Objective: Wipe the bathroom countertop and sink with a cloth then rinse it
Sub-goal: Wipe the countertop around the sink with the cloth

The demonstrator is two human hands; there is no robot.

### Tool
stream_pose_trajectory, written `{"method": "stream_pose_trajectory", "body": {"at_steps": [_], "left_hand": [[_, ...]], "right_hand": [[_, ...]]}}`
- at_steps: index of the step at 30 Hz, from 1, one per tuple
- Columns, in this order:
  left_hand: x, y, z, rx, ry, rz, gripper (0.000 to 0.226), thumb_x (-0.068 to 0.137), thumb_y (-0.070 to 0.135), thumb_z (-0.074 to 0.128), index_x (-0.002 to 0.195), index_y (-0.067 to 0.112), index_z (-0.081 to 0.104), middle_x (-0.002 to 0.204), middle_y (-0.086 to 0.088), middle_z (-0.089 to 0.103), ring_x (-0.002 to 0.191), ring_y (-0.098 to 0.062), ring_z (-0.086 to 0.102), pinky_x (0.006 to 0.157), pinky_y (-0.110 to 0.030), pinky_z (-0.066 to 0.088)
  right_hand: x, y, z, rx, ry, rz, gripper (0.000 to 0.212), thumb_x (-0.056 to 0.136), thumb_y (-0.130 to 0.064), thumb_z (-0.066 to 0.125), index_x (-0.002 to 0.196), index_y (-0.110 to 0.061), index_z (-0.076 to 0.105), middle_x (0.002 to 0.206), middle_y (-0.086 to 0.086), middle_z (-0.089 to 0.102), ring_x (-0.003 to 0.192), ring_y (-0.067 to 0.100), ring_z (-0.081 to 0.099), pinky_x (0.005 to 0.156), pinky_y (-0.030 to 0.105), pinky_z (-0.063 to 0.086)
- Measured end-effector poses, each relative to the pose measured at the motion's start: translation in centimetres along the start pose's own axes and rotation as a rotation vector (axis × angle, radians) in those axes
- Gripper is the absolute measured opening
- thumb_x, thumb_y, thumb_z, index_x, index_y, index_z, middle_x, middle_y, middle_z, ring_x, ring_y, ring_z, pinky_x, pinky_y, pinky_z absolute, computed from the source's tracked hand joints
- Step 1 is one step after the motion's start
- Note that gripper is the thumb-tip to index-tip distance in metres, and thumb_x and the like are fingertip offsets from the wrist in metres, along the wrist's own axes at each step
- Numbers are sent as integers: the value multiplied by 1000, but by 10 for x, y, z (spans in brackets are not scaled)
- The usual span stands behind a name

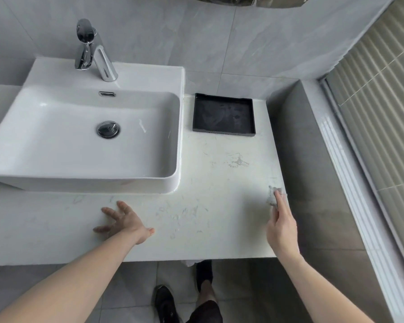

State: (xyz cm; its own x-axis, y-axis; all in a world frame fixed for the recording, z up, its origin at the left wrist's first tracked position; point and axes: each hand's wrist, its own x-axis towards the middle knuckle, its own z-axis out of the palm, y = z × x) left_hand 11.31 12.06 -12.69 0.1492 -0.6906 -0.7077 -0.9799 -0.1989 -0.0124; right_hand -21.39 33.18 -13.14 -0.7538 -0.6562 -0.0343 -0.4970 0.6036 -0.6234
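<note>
**Mia:** At the right edge of the white marble-look countertop (215,183), at about four o'clock, do you see the small crumpled grey cloth (273,197)?

**Ben:** Yes. The right hand (282,227) is on it. The long fingers (280,201) lie flat and close together, pressing the cloth down. It looks like pressing more than grabbing.

**Mia:** Which way does the cloth lie from the fingers?

**Ben:** Right under the tips, poking out toward twelve o'clock. The cloth looks longer from six to twelve than from side to side.

**Mia:** And the left hand (124,221)?

**Ben:** It rests on the counter at about seven o'clock, fingers spread wide, holding nothing. It is well apart from the cloth, so the right hand is the near one.

**Mia:** Where would the cloth go next?

**Ben:** I think toward nine o'clock. The smudgy marks sit between the two hands. The white square sink (84,141) is off at ten o'clock, and the black flat tray (224,115) is at one o'clock.
</note>
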Motion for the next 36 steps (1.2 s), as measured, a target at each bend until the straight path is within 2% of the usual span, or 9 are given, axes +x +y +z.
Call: {"method": "stream_pose_trajectory", "body": {"at_steps": [4,7,14,20,24,27,31,33,36], "left_hand": [[-2,0,0,10,-1,-11,142,69,64,79,155,19,-25,160,-18,-31,141,-68,3,111,-69,23],[-2,0,-1,22,3,-9,141,70,64,79,155,20,-24,161,-17,-29,141,-67,3,112,-68,24],[1,-2,0,46,4,-6,141,69,66,78,155,21,-24,162,-17,-27,141,-67,4,113,-68,22],[0,-2,0,49,11,-6,142,69,67,77,155,19,-25,161,-18,-28,143,-65,3,113,-68,22],[-3,0,-1,32,13,-13,142,69,67,77,155,19,-25,160,-20,-29,142,-65,3,113,-68,22],[-4,1,-2,25,12,-15,142,69,67,77,155,19,-25,161,-20,-29,142,-66,4,113,-68,23],[-7,1,-3,12,8,-16,140,71,65,78,155,21,-24,161,-17,-29,142,-66,4,112,-67,26],[-8,1,-3,12,8,-6,139,71,63,78,155,21,-24,162,-15,-29,142,-66,3,111,-67,27],[-9,1,-4,22,6,0,138,72,63,78,156,22,-23,162,-15,-28,142,-65,3,111,-66,27]], "right_hand": [[-29,-51,65,-38,-241,-298,65,106,1,39,161,-31,29,170,-13,19,158,5,7,129,32,16],[-62,-74,111,-186,-436,-423,63,107,-11,33,164,-35,17,172,-12,2,159,15,-12,130,46,1],[-71,-36,89,-317,-343,-369,58,110,-46,27,164,-39,6,172,-13,-7,158,15,-18,130,46,-6],[-32,54,13,-269,-206,23,56,107,-27,26,162,-21,29,171,0,18,160,23,5,128,53,18],[-19,58,-23,-165,-84,163,52,111,-19,28,162,-31,26,162,-31,8,158,7,11,119,50,36],[-26,30,-20,-88,-26,132,52,112,-20,32,161,-36,27,166,-30,12,155,-3,9,114,41,42],[-46,-17,29,-28,-198,-120,57,110,-11,38,162,-31,27,170,-17,16,157,0,3,130,40,16],[-62,-44,59,-112,-344,-254,62,110,-12,34,164,-34,15,172,-16,4,159,8,-8,130,46,3],[-93,-66,94,-326,-502,-388,62,109,-36,29,164,-37,1,170,-17,-14,156,20,-25,126,58,-10]]}}
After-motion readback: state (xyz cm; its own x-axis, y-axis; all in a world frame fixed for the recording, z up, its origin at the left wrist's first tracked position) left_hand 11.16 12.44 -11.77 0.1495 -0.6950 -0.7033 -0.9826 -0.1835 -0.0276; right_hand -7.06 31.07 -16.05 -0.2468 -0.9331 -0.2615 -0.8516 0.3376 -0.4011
